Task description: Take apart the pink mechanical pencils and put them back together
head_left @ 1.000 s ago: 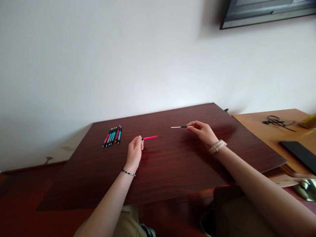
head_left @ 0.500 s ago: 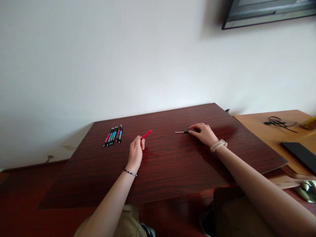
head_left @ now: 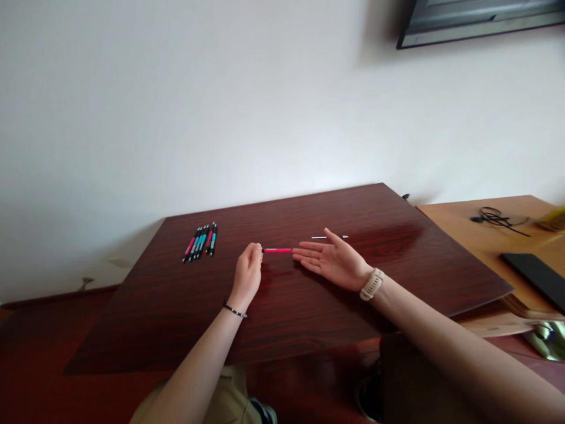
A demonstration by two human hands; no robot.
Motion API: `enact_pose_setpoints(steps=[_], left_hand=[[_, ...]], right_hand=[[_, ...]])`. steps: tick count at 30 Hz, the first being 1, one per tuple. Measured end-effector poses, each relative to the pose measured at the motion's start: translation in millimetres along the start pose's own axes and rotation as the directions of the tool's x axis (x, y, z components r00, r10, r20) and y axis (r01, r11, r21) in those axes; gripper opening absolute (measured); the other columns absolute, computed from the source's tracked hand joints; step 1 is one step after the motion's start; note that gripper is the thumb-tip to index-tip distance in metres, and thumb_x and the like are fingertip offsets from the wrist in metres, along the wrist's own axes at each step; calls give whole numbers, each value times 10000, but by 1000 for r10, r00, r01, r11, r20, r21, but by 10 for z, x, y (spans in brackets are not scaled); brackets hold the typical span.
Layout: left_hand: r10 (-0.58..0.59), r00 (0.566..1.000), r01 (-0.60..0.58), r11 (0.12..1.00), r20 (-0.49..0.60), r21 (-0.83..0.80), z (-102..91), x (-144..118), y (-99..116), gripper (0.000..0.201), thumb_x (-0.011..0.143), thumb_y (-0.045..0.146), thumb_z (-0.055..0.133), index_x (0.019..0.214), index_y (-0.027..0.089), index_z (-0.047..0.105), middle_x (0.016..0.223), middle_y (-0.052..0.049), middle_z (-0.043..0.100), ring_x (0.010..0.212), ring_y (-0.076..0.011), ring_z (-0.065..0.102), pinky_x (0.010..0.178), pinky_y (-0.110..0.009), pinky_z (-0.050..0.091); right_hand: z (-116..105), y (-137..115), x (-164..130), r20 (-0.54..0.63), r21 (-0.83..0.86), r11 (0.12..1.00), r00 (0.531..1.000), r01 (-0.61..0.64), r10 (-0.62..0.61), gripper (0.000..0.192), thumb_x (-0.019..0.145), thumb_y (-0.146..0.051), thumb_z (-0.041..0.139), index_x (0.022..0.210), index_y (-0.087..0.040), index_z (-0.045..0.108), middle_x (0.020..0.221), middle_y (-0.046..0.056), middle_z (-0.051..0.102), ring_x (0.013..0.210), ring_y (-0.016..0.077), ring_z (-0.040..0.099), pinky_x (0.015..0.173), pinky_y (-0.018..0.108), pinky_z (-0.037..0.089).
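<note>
My left hand (head_left: 249,270) is closed around the black end of a pink pen barrel (head_left: 278,251), which points right over the table. My right hand (head_left: 329,259) is open, palm up, with its fingertips at the barrel's free end; whether they touch it I cannot tell. Behind the right hand lies a thin white and black pen piece (head_left: 320,237), partly hidden by the thumb. To the left, several pink, blue and black pens (head_left: 199,242) lie side by side in a row.
All this is on a dark reddish wooden table (head_left: 282,318) against a white wall. On a lighter desk (head_left: 445,218) at the right are a coiled black cable (head_left: 497,218) and a flat black object (head_left: 536,277). A screen (head_left: 481,26) hangs at the upper right.
My right hand has let go of the white and black piece, turned palm up and moved left to the barrel. The left hand has turned the barrel from slanting upward to level.
</note>
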State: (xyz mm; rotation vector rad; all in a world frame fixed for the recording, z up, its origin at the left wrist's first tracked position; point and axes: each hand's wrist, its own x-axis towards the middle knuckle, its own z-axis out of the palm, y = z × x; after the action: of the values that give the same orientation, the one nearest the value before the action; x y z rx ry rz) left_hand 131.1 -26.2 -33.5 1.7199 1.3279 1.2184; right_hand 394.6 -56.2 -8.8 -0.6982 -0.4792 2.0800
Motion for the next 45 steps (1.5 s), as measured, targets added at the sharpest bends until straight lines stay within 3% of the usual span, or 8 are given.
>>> enact_pose_setpoints(steps=[6, 15, 26, 31, 33, 35, 38, 45], left_hand=[[45, 998, -48, 995, 41, 92, 14, -38, 80, 406, 1087, 488, 457, 776, 228, 476, 711, 19, 483, 666, -165, 460, 658, -290, 350], [141, 988, -151, 972, 69, 181, 19, -40, 122, 334, 1089, 412, 466, 820, 225, 528, 770, 3, 551, 708, -173, 514, 686, -293, 365], [123, 991, -129, 976, 46, 174, -3, -27, 92, 333, 1086, 416, 467, 822, 226, 536, 775, -2, 566, 712, -178, 519, 674, -290, 366], [103, 994, -106, 984, 26, 140, -4, -25, 98, 343, 1081, 426, 465, 808, 228, 525, 760, -1, 549, 704, -177, 504, 672, -290, 363], [87, 996, -89, 988, 17, 129, -6, -23, 96, 346, 1078, 426, 467, 797, 231, 514, 740, 4, 535, 691, -175, 493, 661, -287, 360], [77, 997, -77, 989, 10, 123, -9, -21, 94, 347, 1077, 426, 469, 792, 231, 509, 729, 7, 524, 683, -174, 488, 654, -284, 361], [77, 997, -77, 989, 6, 123, -10, -19, 92, 337, 1076, 424, 472, 807, 229, 528, 739, 4, 539, 689, -174, 499, 655, -282, 368], [114, 993, -108, 979, -23, 171, -44, 20, 37, 290, 1079, 412, 476, 879, 229, 579, 836, -23, 627, 774, -194, 579, 719, -287, 414]], right_hand=[[-7, 54, 7, 8, 180, 976, 992, -122, 123, 747, 1111, -610, 344, 1528, 3, 434, 1455, 316, 614, 1334, 310, 673, 1016, 406, 630], [-70, 37, -12, -10, 194, 971, 990, -139, 144, 714, 1111, -589, 373, 1509, -1, 444, 1432, 313, 618, 1318, 317, 682, 990, 401, 643], [-67, 22, -17, -16, 197, 969, 988, -146, 152, 689, 1117, -581, 357, 1478, -5, 473, 1362, 308, 656, 1278, 319, 698, 921, 414, 669], [-77, 15, -15, -44, 167, 978, 990, -124, 133, 386, 1124, -402, 464, 1251, -65, 604, 1120, 201, 737, 1012, 219, 762, 795, 294, 657], [-119, 12, 1, -13, 164, 976, 989, -141, 145, 198, 1095, -304, 538, 978, -159, 604, 772, 36, 663, 660, 123, 666, 566, 200, 561], [-166, 1, 16, 40, 167, 972, 986, -165, 161, 366, 1072, -289, 577, 743, -228, 429, 550, -78, 399, 431, 78, 387, 386, 179, 348], [-204, -31, 24, 80, 156, 975, 986, -158, 147, 517, 1077, -323, 559, 692, -258, 219, 523, -107, 187, 419, 84, 147, 354, 206, 177], [-204, -55, 20, 56, 131, 981, 989, -143, 136, 507, 1097, -333, 513, 713, -263, 191, 547, -112, 147, 452, 87, 85, 370, 211, 132]])
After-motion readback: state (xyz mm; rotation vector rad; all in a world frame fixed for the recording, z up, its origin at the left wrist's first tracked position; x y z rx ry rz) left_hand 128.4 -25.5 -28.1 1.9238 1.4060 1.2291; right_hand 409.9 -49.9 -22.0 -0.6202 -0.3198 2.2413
